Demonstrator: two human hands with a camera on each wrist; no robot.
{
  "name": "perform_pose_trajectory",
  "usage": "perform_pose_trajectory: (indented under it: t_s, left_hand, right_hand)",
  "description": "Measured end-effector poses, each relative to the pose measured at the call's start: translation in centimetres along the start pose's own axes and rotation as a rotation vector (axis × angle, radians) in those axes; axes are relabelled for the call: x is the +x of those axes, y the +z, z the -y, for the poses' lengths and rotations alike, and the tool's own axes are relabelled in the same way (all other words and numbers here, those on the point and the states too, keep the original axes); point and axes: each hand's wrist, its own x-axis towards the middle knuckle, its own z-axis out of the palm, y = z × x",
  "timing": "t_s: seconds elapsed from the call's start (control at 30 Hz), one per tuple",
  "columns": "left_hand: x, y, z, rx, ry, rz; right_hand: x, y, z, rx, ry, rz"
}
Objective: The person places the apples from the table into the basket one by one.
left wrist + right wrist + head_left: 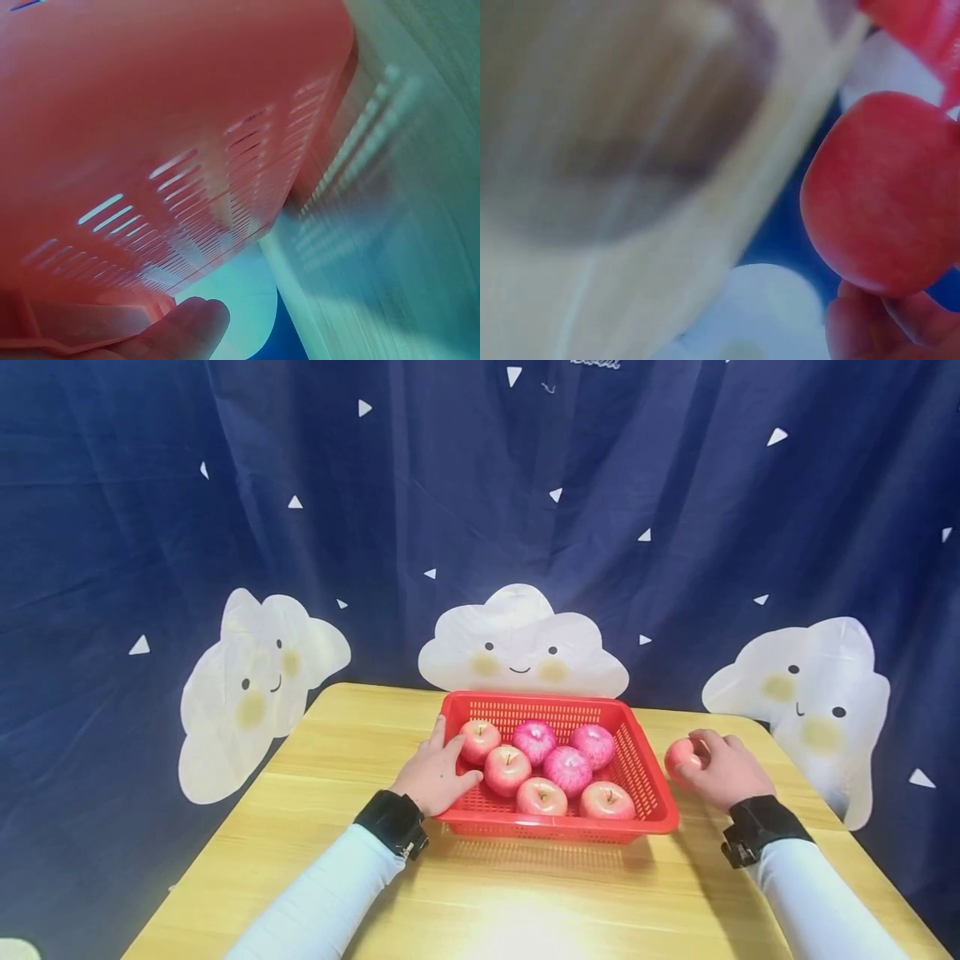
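A red plastic basket (pixel 555 828) with slotted walls stands on the table and holds several apples. Some of these, like the front apple (pixel 542 797), are pale pink; others, like the striped apple (pixel 567 770), are deeper pink. My left hand (pixel 431 781) grips the basket's left rim, its thumb over the inside; the left wrist view shows the basket's outer wall (pixel 187 97) and some fingers (pixel 191 322). To the right of the basket, my right hand (pixel 727 770) holds a reddish apple (pixel 885 195), apart from the basket. Its shadow falls on the table in the right wrist view.
The wooden table (pixel 315 827) has rounded far corners. Behind it hangs a dark blue curtain (pixel 480 468) with white triangles and smiling clouds (pixel 521 643). A bright light reflection lies on the near tabletop.
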Motion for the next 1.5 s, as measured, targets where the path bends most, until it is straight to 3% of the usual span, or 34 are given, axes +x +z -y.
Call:
perform_pose_trajectory:
  t_s: [0.17, 0.47, 0.73, 1.3, 1.5]
  left_hand:
    - [-0.1, -0.1, 0.0, -0.001, 0.005, 0.000]
    - [0.0, 0.0, 0.1, 0.007, 0.000, 0.001]
    - [0.3, -0.1, 0.0, 0.005, 0.005, 0.009]
    - [0.3, 0.0, -0.1, 0.016, 0.017, 0.000]
    - [0.3, 0.0, -0.1, 0.014, 0.020, -0.003]
  right_hand:
    - [0.6, -1.4, 1.9, 0.018, -0.051, -0.050]
    - [0.6, -3.2, 6.9, -0.017, -0.075, -0.059]
    - [0.1, -3.6, 11.5, -0.033, -0.195, -0.054]
    - [-1.5, 0.1, 21.2, 0.094, -0.422, 0.066]
    - [-1.8, 2.1, 23.4, 0.083, -0.433, 0.101]
